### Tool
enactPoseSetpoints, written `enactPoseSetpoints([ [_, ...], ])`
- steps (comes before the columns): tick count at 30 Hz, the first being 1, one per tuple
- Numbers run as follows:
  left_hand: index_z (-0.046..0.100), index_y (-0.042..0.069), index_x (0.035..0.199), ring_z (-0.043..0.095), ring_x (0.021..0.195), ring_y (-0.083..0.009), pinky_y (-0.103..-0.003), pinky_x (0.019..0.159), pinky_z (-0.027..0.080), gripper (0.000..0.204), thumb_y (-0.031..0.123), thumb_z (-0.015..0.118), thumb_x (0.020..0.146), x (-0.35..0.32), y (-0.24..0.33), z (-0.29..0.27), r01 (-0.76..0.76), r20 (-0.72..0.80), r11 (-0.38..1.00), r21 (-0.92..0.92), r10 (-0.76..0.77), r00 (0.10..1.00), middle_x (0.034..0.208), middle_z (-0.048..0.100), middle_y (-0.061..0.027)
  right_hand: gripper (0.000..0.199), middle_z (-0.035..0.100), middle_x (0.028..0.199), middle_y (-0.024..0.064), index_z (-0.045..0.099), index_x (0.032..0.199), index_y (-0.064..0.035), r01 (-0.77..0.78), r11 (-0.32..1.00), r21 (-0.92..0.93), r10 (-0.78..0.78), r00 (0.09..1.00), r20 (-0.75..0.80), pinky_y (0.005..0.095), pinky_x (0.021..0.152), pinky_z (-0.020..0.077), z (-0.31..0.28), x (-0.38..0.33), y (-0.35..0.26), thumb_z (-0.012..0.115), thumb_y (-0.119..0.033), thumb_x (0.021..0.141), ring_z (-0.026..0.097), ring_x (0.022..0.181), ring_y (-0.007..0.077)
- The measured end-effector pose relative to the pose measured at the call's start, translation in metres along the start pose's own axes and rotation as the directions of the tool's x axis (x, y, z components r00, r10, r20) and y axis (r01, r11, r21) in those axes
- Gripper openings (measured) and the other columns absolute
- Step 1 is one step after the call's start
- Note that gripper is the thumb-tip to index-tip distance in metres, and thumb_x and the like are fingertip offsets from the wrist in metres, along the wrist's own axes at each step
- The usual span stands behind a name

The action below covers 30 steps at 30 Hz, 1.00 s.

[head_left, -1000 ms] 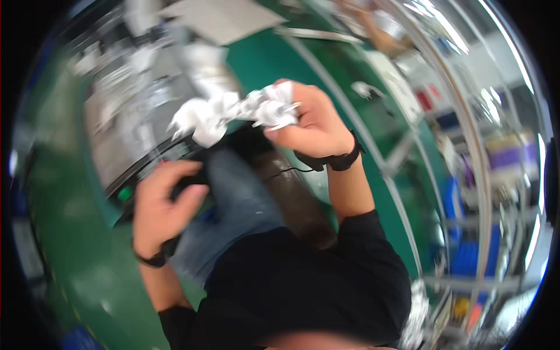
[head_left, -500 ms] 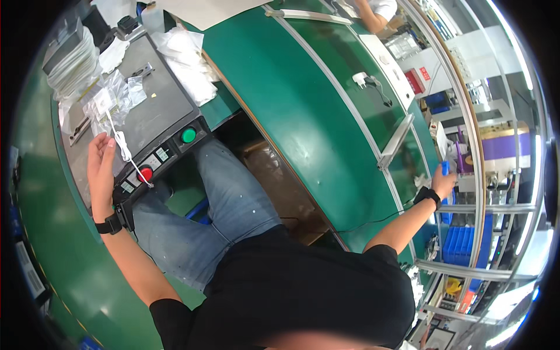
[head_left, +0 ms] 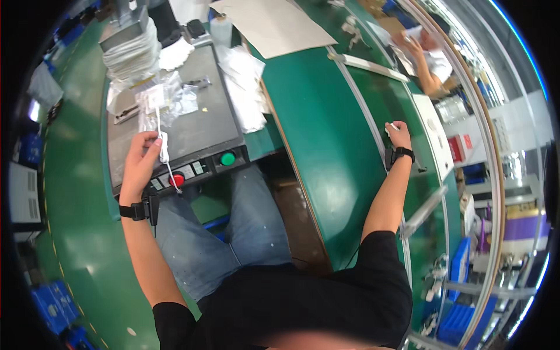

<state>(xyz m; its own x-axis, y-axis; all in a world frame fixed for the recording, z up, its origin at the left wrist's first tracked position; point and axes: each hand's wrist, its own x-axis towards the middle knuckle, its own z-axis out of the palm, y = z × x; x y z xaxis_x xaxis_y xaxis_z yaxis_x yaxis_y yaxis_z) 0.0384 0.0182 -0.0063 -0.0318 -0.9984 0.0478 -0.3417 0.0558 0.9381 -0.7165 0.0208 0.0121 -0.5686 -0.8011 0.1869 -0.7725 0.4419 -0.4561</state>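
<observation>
My left hand (head_left: 143,160) rests at the left side of the dark machine top, fingers loosely apart. Its thumb tip lies beside a coiled white cable (head_left: 164,149), touching or nearly so. From the small clear plastic bags (head_left: 179,100) the cable runs down past the red button (head_left: 177,179). Out to the right, over the green surface, my right hand (head_left: 400,136) is closed on a small white plug, mostly hidden by the fingers. A dark cord end (head_left: 422,170) shows below that wrist.
A stack of pale flat sheets (head_left: 133,58) stands on the machine's far left, near white bags (head_left: 242,87). The green button (head_left: 227,158) sits at its front. Metal rails (head_left: 368,109) cross the green bench (head_left: 315,140). Another person's arm (head_left: 429,79) is at far right.
My right hand has come inward from a blue thing at the far right and closed on the white plug lying on the green surface. My left hand stays by the cable. The view has shifted.
</observation>
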Motion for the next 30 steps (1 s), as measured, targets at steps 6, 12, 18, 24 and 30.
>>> enactPoseSetpoints([
  [6,0.060,0.003,0.119,0.052,0.097,-0.0089,-0.023,0.090,0.040,0.024,0.019,0.057,0.102,-0.003,0.008,-0.003,0.013,-0.027,0.999,-0.044,-0.015,1.000,0.100,0.058,0.0007,0.058,0.067,0.107,0.0300,0.052,0.121,-0.0010,0.090,0.996,-0.022,-0.090,0.996,0.017,0.0478,0.087,0.0506,0.025,-0.022,-0.129,0.070,-0.041,0.083,0.065,0.103,0.0453],
  [12,0.061,0.003,0.119,0.052,0.100,-0.0083,-0.023,0.093,0.040,0.023,0.018,0.054,0.103,-0.001,0.015,0.003,0.019,-0.054,0.999,-0.043,-0.021,0.998,0.105,0.059,0.0009,0.053,0.067,0.107,0.0284,0.053,0.119,-0.0028,0.109,0.994,0.018,-0.110,0.992,0.062,0.0481,0.088,0.0505,0.013,-0.014,-0.112,0.069,-0.039,0.084,0.064,0.103,0.0458],
  [18,0.061,0.003,0.119,0.052,0.103,-0.0090,-0.023,0.095,0.039,0.024,0.019,0.053,0.103,0.001,0.008,0.001,0.067,-0.002,0.998,-0.005,-0.067,0.998,0.111,0.060,0.0002,0.054,0.067,0.109,0.0269,0.054,0.116,-0.0005,0.044,0.999,0.011,-0.044,0.999,-0.001,0.0471,0.089,0.0508,0.017,-0.012,-0.082,0.070,-0.042,0.085,0.063,0.104,0.0468],
  [24,0.060,0.004,0.120,0.052,0.102,-0.0094,-0.024,0.094,0.040,0.024,0.019,0.053,0.103,-0.004,0.017,0.000,0.045,-0.011,0.999,-0.014,-0.046,0.999,0.111,0.060,0.0004,0.049,0.068,0.096,0.0112,0.055,0.123,-0.0003,-0.015,0.923,0.386,-0.127,0.932,0.340,0.0337,0.077,0.0530,-0.013,-0.026,-0.144,0.070,-0.034,0.090,0.067,0.086,0.0225],
  [30,0.059,0.004,0.123,0.052,0.103,-0.0091,-0.024,0.093,0.040,0.025,0.017,0.056,0.101,-0.001,0.003,0.000,0.058,-0.013,0.995,0.087,-0.057,0.998,0.111,0.059,0.0006,0.052,0.064,0.102,0.0083,0.053,0.132,-0.0027,0.074,0.833,0.549,-0.354,0.834,0.424,0.0280,0.074,0.0509,-0.015,-0.053,-0.184,0.071,-0.030,0.091,0.061,0.083,0.0136],
])
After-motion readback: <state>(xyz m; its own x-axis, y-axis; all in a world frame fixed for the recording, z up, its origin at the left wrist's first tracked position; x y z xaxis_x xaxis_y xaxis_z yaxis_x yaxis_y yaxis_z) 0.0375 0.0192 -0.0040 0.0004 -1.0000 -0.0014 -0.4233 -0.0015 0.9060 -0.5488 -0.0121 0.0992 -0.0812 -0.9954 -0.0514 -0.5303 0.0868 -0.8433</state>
